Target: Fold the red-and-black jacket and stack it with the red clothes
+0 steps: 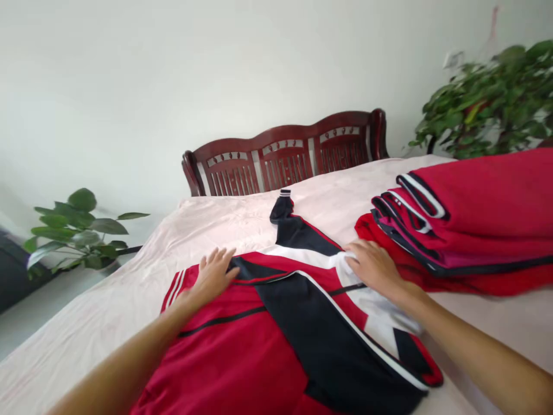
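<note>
A red, black and white tracksuit jacket (224,363) lies spread on the bed in front of me. One black sleeve (302,233) stretches away from me, ending in a striped cuff. A wide black panel with white piping runs diagonally across the red body. My left hand (212,275) rests flat on the jacket's left part, palm down, fingers extended and apart. On the other side, my right hand (375,266) has its fingers curled over white cloth of the jacket and pinches it. The undersides of my right fingers are partly hidden.
Folded red garments with dark and white edges form a stack (484,219) at the right, close beside my right forearm. A pale sheet covers the bed (207,222). Beyond it stands a dark wooden bench back (283,153). Leafy plants (82,230) flank the bed on both sides.
</note>
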The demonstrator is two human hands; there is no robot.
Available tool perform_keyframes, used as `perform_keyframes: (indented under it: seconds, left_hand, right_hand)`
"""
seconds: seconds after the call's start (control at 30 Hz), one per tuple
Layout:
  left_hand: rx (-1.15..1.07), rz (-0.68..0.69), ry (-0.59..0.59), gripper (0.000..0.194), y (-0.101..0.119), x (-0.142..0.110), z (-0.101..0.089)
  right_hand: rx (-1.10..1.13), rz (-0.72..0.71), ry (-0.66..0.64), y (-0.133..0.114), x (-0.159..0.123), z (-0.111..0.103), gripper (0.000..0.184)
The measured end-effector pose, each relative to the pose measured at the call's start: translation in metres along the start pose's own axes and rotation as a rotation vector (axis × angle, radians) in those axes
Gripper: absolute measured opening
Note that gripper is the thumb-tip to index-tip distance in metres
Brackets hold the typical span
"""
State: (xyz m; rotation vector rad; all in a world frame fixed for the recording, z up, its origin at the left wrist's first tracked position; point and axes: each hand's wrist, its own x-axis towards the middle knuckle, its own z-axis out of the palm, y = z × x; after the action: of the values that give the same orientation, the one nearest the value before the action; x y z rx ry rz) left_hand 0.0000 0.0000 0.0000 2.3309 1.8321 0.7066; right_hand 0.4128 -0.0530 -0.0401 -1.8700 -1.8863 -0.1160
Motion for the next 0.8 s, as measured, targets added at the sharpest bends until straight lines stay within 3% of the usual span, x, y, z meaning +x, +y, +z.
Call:
perform_keyframes:
  seconds: [0.1, 0.23, 0.37, 0.47, 0.6, 0.7, 0.8]
  left_hand:
    - [0.234, 0.003, -0.125, 0.052, -0.028, -0.075, 0.034]
    - [0.403, -0.020, -0.130, 0.052, -0.060, -0.120, 0.034]
    - [0.443, -0.006, -0.097, 0.053, -0.072, -0.128, 0.027]
    - [0.450, -0.004, -0.097, 0.054, -0.073, -0.128, 0.026]
    - [0.508, -0.016, -0.127, 0.053, -0.067, -0.127, 0.025]
    - [0.523, -0.019, -0.173, 0.053, -0.060, -0.127, 0.019]
    - [0.506, -0.070, -0.207, 0.055, -0.055, -0.137, 0.009]
  right_hand:
    - [-0.087, -0.209, 0.048, -0.014, -0.025, -0.009, 0.028]
    - [-0.115, -0.281, 0.014, -0.034, -0.024, -0.012, 0.025]
    - [-0.203, -0.210, -0.055, -0.037, -0.019, -0.002, 0.026]
    - [-0.264, -0.168, -0.122, -0.023, -0.027, 0.013, 0.027]
    - [-0.294, -0.178, -0.120, -0.002, -0.038, 0.025, 0.037]
    - [-0.328, -0.121, -0.201, -0.004, -0.036, 0.015, 0.038]
    - [-0.359, -0.067, -0.183, -0.027, -0.036, -0.009, 0.033]
